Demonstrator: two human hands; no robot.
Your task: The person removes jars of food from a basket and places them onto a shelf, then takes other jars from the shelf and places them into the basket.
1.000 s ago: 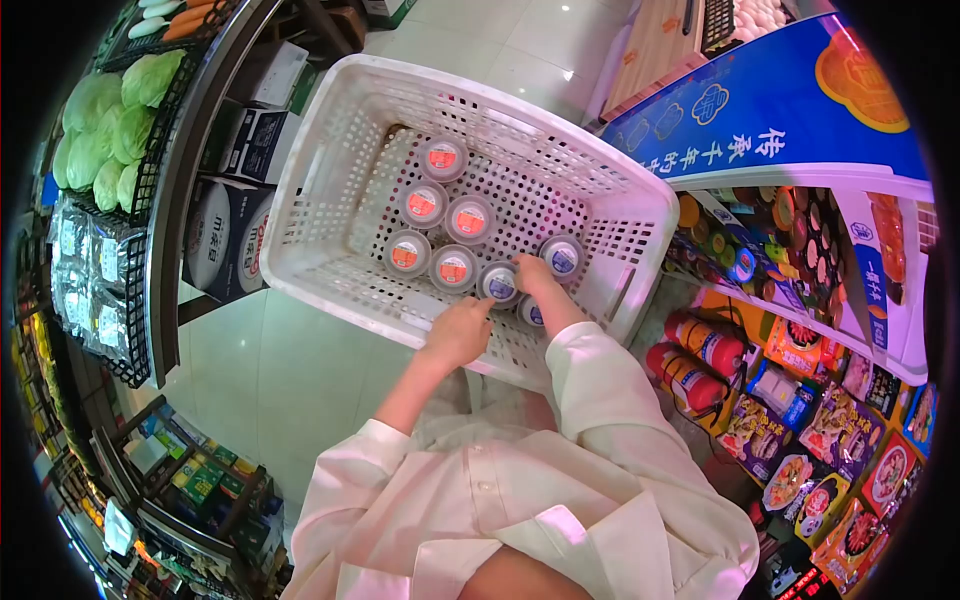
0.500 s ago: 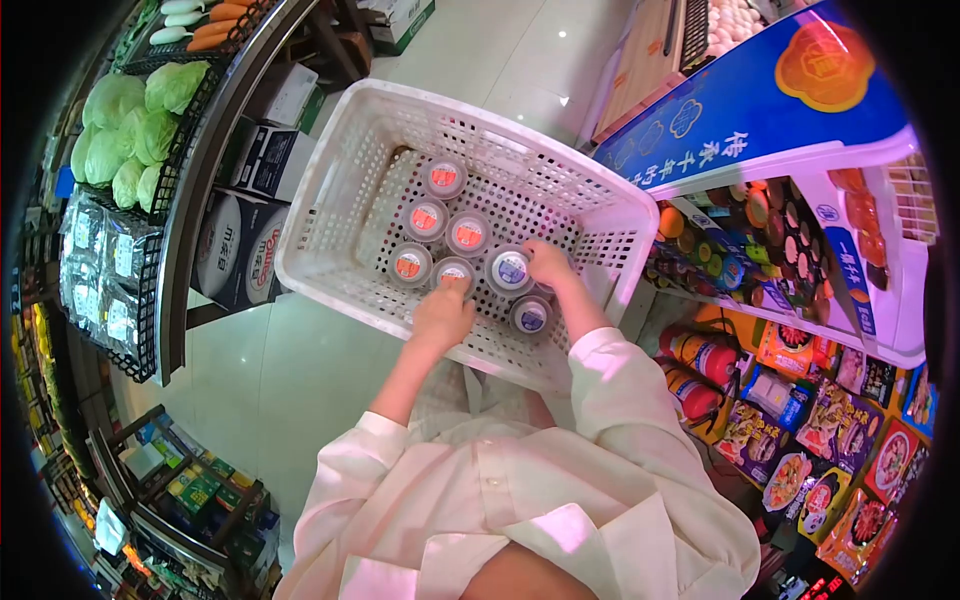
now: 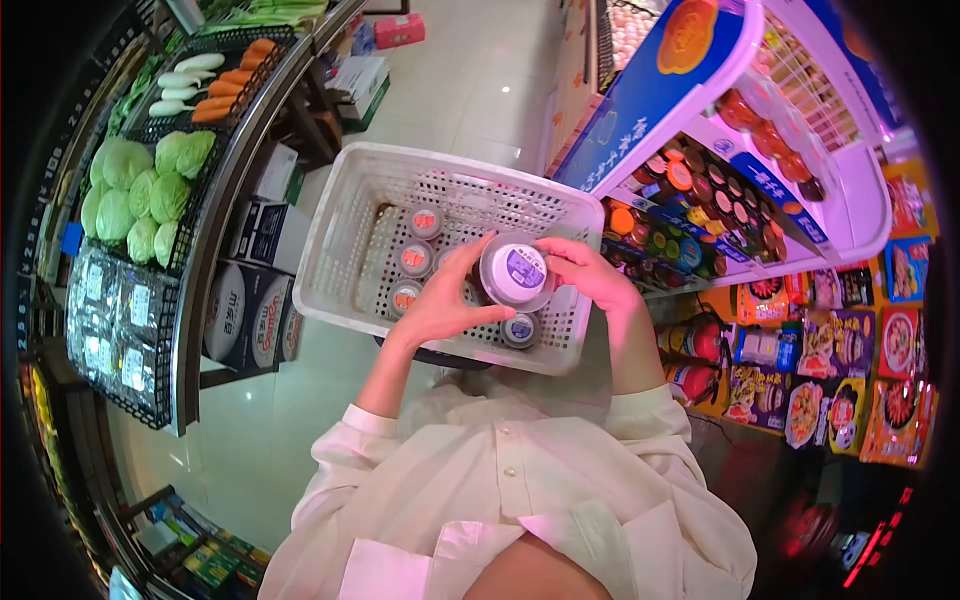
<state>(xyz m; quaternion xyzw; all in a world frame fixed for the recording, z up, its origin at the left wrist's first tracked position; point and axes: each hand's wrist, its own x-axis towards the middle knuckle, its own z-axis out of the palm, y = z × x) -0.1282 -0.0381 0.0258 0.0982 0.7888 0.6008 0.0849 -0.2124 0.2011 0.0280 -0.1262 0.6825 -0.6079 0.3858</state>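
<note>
A round container with a white lid and purple label (image 3: 520, 272) is raised above the white perforated basket (image 3: 340, 290). My right hand (image 3: 590, 272) grips its right side with thumb and fingers. On its left side my left hand (image 3: 447, 298) is curved, fingers and thumb spread; whether it touches the container is unclear. Inside the basket, tubs with orange labels (image 3: 425, 222) stand at the left, some partly hidden by my left hand. A smaller purple-labelled tub (image 3: 519, 330) stands below the raised container.
On the left, a shelf holds cabbages (image 3: 140, 190), carrots and white radishes, with boxes (image 3: 245, 315) under it. At the right stand a display rack of jars (image 3: 690, 205), fire extinguishers (image 3: 695, 340) and colourful food packs (image 3: 755, 395).
The purple-labelled container has been lifted from the basket floor towards the camera. My left hand has left an orange-labelled tub and moved right beside it. The view has shifted.
</note>
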